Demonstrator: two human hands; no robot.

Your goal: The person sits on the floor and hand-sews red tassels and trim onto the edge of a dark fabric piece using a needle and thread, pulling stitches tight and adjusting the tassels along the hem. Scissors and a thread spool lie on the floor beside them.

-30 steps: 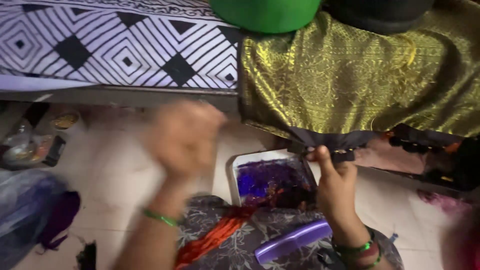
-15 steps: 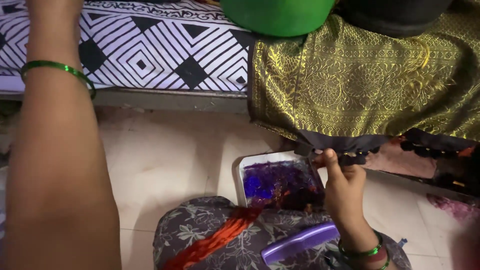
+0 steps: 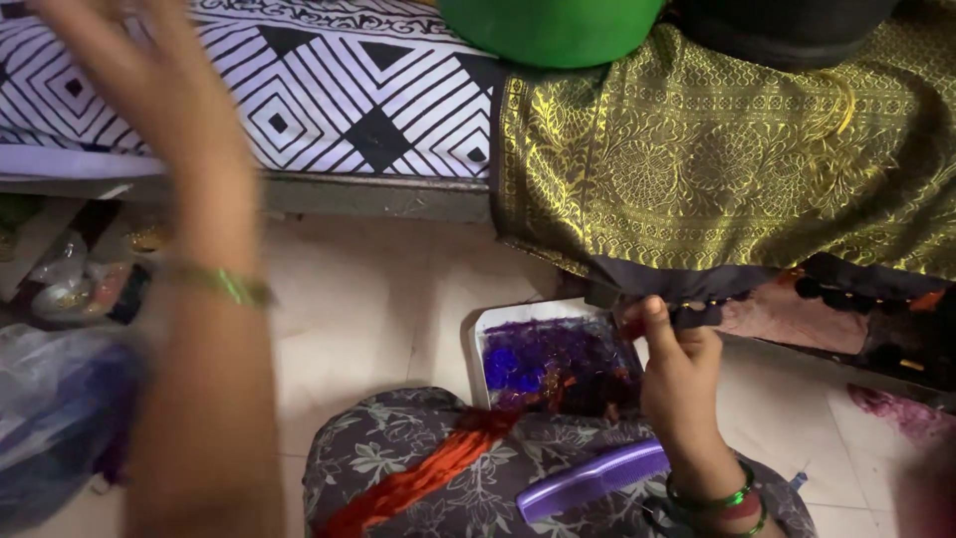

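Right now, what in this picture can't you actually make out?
- Left hand, head view: motion-blurred, top edge cuts its fingers; whether it holds anything is unclear.
- Right hand: pinches the dark hem of the gold fabric; its own fingers hide what's between them.
- White tray: purple contents too small to identify.
- Green object: cut off at top edge.

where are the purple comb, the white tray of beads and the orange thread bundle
purple plastic comb (image 3: 593,479), head view, middle of its spine
white rectangular tray of purple beads (image 3: 495,320), head view, upper left rim
orange thread bundle (image 3: 428,476), head view, mid-length on the lap
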